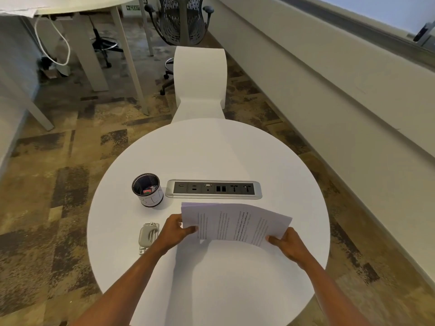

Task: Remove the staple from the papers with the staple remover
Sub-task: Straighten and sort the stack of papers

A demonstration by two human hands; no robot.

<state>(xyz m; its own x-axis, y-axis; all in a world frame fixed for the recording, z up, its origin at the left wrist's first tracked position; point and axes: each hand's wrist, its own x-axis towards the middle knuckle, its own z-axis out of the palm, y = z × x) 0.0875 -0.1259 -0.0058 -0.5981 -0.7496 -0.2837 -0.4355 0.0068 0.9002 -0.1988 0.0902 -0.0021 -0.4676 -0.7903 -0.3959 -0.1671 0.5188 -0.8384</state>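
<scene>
A sheaf of printed white papers (235,222) is held above the round white table (207,151), lifted off its surface. My left hand (175,230) grips the papers' near left corner, thumb on top. My right hand (288,243) grips the near right corner. The staple itself is too small to make out. A grey metal staple remover (148,236) lies flat on the table just left of my left hand, apart from it.
A black mesh cup (147,189) with small items inside stands at the table's left. A silver power and socket strip (213,189) is set into the tabletop behind the papers. A white chair (200,83) stands beyond the table.
</scene>
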